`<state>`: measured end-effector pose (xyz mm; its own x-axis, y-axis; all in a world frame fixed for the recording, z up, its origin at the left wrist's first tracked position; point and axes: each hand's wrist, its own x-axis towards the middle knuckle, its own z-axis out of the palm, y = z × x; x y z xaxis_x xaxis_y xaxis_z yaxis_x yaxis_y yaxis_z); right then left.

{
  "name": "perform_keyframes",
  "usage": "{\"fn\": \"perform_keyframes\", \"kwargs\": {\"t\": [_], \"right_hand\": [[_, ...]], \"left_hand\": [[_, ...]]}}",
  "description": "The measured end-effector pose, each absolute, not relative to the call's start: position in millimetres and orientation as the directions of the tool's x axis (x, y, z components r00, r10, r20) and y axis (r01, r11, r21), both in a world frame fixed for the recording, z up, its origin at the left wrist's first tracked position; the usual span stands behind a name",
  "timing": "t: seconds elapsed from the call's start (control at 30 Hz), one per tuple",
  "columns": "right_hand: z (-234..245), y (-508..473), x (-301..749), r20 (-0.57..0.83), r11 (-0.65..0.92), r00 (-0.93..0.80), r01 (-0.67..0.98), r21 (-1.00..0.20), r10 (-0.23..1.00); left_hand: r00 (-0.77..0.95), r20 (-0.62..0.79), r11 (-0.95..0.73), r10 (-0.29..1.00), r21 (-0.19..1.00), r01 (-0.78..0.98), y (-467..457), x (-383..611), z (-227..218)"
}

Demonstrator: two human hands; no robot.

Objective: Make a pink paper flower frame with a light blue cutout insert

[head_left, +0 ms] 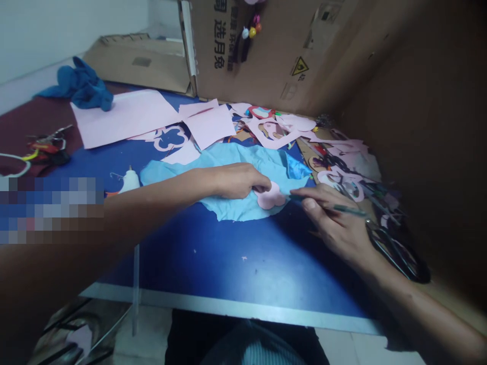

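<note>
A pink paper cutout (271, 196) with rounded lobes lies on a rumpled light blue cloth (232, 209). With curled fingers, my left hand (243, 181) presses the cutout's upper left edge down against the cloth. My right hand (333, 215) is closed around a slim dark pen (348, 209), its tip at the cutout's right edge. Whether that tip touches the paper or the cloth, I cannot tell. Black-handled scissors (399, 251) lie beside my right wrist, partly covered by it.
Pink paper sheets (127, 115) and scraps (352, 149) are strewn along the back and right. A glue gun (130, 181) stands behind my left forearm. Dark blue cloth (81, 86) lies at back left. Cardboard walls (266, 56) bound the blue table (228, 268) behind and right.
</note>
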<state>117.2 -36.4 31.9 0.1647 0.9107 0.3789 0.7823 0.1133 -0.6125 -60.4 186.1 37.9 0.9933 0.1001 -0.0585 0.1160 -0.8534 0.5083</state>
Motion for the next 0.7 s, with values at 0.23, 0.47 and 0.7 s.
{"fn": "perform_keyframes", "kwargs": {"t": [0.23,0.47,0.7], "right_hand": [[29.7,-23.3,83.6,0.408,0.076,0.269,0.75,-0.657,0.873],[16.5,-0.5,81.6,0.457,0.074,0.222,0.835,-0.545,0.861],[10.2,3.9,81.5,0.484,0.093,0.224,0.832,-0.547,0.846]], "left_hand": [[0.998,-0.054,-0.9,-0.01,0.436,0.014,189.1,-58.2,40.2],[0.999,-0.034,-0.871,-0.012,0.491,0.006,188.8,-59.3,36.6],[0.999,-0.039,-0.866,0.001,0.5,0.021,190.8,-56.3,34.5]]}}
